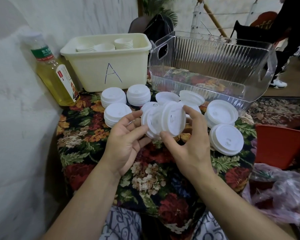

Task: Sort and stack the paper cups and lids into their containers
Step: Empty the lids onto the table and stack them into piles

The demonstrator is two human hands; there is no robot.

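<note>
Both hands pinch white lids above the table's middle, the right hand (189, 146) holding one lid (173, 118) between thumb and fingers, the left hand (126, 141) gripping a small stack (150, 122), with seven lid stacks (113, 97) around, behind them the cream bin (109, 66) marked A holding three cup stacks (123, 43) and a clear bin (215, 66).

The lids (164, 121) held in the grip look like thin white plastic, matt and smooth. Behind the grip, the tub marked A (107, 66) is opaque cream plastic with a dull sheen, and the cups (123, 43) in it look like matt white paper. Right of that, the ribbed bin (211, 66) is clear, glossy plastic. Under the grip, the bench cover (149, 170) is woven floral cloth, rough and matt.
</note>
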